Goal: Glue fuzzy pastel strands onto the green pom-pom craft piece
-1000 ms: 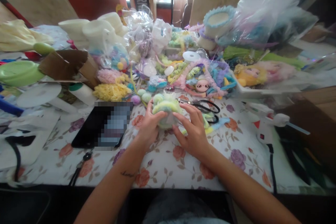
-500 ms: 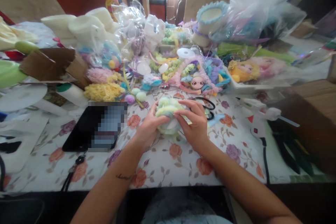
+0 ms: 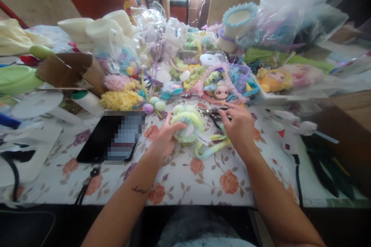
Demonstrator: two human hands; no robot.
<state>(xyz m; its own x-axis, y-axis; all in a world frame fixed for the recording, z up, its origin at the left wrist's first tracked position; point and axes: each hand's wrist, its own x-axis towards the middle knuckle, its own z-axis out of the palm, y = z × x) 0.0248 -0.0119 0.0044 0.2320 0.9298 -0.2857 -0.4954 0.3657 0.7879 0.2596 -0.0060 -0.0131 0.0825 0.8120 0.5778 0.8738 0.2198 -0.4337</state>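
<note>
My left hand is closed around a fluffy, round piece in pale green and yellow yarn, thumb pressed on its front. A white oval patch shows on that front. From its lower right hangs a small white tag with dark lettering. Yellow-green ribbon trails below the tag across the cloth. My right hand is closed on a pair of black-handled scissors, whose metal end points left toward the yarn piece. The hand hides part of the handles.
A phone lies left on the flowered tablecloth. To the right are a white glue gun and a cardboard box. Behind the hands, yarn trims, a doll face, pompoms and plastic bags are heaped.
My right hand has left the yarn piece and moved right to the scissors. The tag and ribbon now show in full view. My left hand keeps its hold; the view has shifted slightly.
</note>
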